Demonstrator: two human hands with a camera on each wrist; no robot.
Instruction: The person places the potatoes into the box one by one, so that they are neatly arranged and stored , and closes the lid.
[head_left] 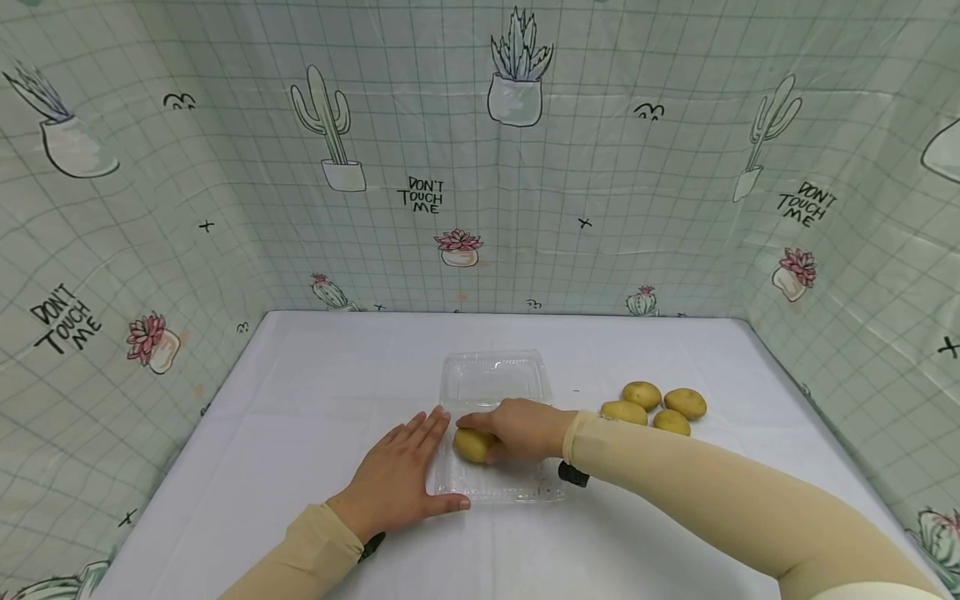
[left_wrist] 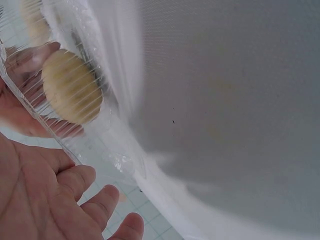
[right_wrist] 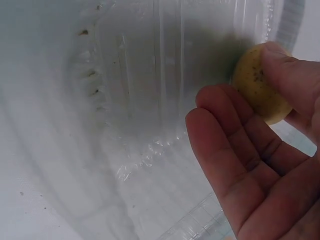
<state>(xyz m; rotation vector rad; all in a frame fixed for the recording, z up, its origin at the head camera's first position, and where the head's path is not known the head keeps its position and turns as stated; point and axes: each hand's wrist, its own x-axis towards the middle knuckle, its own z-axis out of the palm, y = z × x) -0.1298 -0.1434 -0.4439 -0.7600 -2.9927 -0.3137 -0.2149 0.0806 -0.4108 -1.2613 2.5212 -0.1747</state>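
A clear plastic clamshell box lies on the white table with its lid folded back, away from the person. Inside its base, toward the left wall, my right hand holds a yellow potato between thumb and fingers. The right wrist view shows the potato under the thumb, dark specks on its skin. At the box's left side my left hand rests with fingers straight and thumb along the front corner. Through the ribbed wall, the left wrist view shows the same potato.
Several more potatoes sit in a group on the table, right of the box and beyond the right forearm, whose sleeve partly covers one. A patterned cloth stands behind and along both sides of the table.
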